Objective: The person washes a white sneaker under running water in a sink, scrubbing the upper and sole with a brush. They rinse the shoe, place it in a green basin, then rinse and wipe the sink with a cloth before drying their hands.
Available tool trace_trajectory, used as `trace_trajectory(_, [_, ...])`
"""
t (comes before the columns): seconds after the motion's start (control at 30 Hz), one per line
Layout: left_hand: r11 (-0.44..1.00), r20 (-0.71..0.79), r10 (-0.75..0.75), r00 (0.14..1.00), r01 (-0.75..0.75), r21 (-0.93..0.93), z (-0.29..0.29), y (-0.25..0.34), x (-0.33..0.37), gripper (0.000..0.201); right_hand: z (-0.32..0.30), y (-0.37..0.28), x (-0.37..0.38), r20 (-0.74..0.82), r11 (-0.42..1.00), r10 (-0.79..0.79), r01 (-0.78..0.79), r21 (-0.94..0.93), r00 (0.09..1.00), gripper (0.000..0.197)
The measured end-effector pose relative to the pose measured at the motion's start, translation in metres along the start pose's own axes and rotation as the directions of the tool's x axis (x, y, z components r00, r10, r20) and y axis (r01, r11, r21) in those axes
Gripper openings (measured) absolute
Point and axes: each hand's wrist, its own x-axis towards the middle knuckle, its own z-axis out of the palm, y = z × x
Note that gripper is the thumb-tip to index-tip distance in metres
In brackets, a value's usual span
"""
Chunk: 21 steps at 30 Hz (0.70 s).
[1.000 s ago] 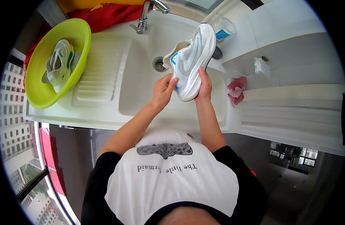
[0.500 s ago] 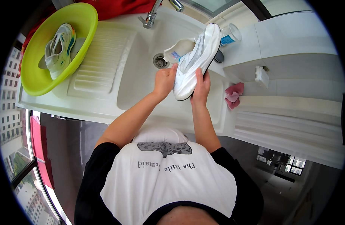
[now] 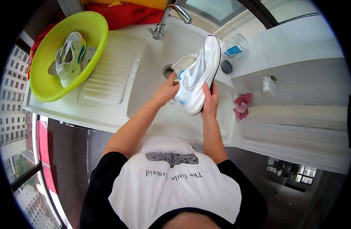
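Observation:
A white and grey sneaker (image 3: 198, 74) with blue accents is held up over the white sink (image 3: 145, 89), tilted with its sole edge to the right. My right hand (image 3: 210, 100) grips it from the right near its lower end, thumb on the upper and fingers around the sole. My left hand (image 3: 167, 91), slightly blurred, is closed at the shoe's left edge by the opening; its fingertips are partly hidden. A pale curved piece (image 3: 182, 63) shows behind the shoe; whether it belongs to the shoe I cannot tell.
A lime-green basin (image 3: 40, 78) with another sneaker (image 3: 70, 61) stands on the ribbed drainboard (image 3: 110, 72) at left. Behind the sink rises a chrome faucet (image 3: 160, 28). Right of it are a clear jar (image 3: 236, 45), a dark round lid (image 3: 226, 66) and a pink cloth (image 3: 242, 106).
The sneaker has turned so that more of its side and upper shows. My left hand has shifted along its left edge. The whole view has moved slightly.

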Motion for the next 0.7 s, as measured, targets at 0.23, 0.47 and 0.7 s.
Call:
trace_trajectory(0.23, [0.942,0.175,0.053,0.983,-0.107,0.317,0.012,0.007,0.002,0.055,0.002,-0.002,-0.018,0.069,0.984,-0.081,0.09,-0.151,0.994,0.063])
trace_trajectory(0.47, [0.865,0.415,-0.285,0.864,0.419,-0.277,0.01,0.005,-0.023,0.045,0.006,-0.003,-0.018,0.11,0.974,-0.102,0.121,-0.191,0.989,0.062])
trace_trajectory(0.7, [0.962,0.438,-0.257,0.862,0.183,0.203,0.012,-0.011,-0.03,0.023,0.003,0.005,-0.013,0.069,0.948,0.021,0.002,-0.318,0.997,0.062])
